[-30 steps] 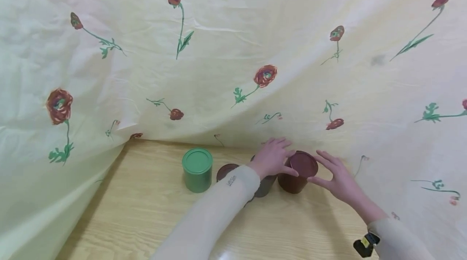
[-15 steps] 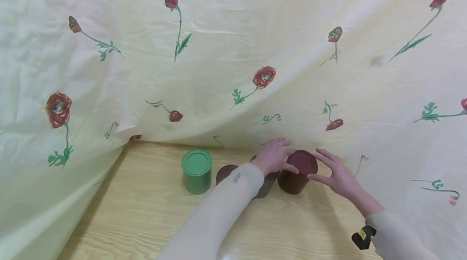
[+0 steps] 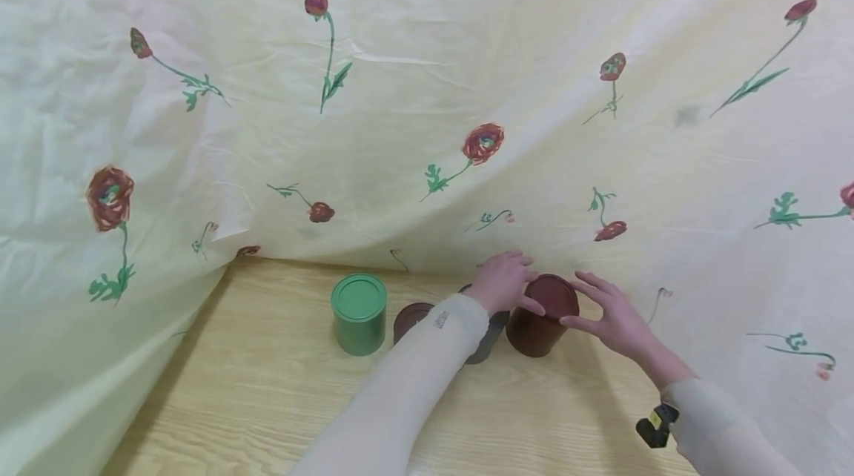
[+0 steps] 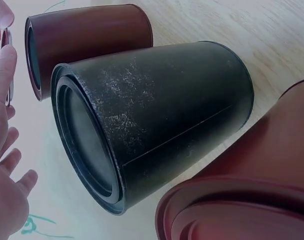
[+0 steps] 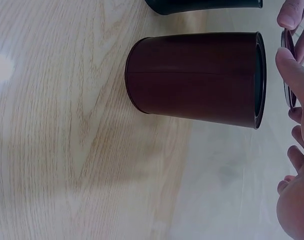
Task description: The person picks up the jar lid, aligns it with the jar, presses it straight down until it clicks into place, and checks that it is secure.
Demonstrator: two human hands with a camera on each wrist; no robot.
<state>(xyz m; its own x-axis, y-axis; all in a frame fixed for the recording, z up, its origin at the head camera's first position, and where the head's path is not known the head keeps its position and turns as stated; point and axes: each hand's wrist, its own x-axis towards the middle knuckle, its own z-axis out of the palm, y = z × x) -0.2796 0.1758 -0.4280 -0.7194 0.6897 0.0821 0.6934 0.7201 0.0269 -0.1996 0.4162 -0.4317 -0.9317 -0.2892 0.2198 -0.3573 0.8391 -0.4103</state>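
Above a dark red can [image 5: 197,80], both hands hold a round dark red lid [image 5: 288,75] by its edge. A gap shows between lid and can rim in the right wrist view. My left hand [image 3: 499,283] has its thumb and fingers on the lid's left side, and my right hand [image 3: 614,316] grips it from the right. In the left wrist view the left hand [image 4: 2,125] is partly cut off by the frame. A black can [image 4: 157,115] stands closely left of the dark red can [image 3: 534,335].
A green lidded can [image 3: 360,331] stands at the left of the row. Another dark red can [image 3: 408,316] is partly behind the left sleeve [image 3: 414,372]. Floral cloth [image 3: 400,127] hangs behind the cans, along the back of the wooden surface [image 3: 267,372].
Both hands stay at the lid. The right forearm has drifted a little to the left, and the left sleeve slightly to the right. The cans have not visibly moved.
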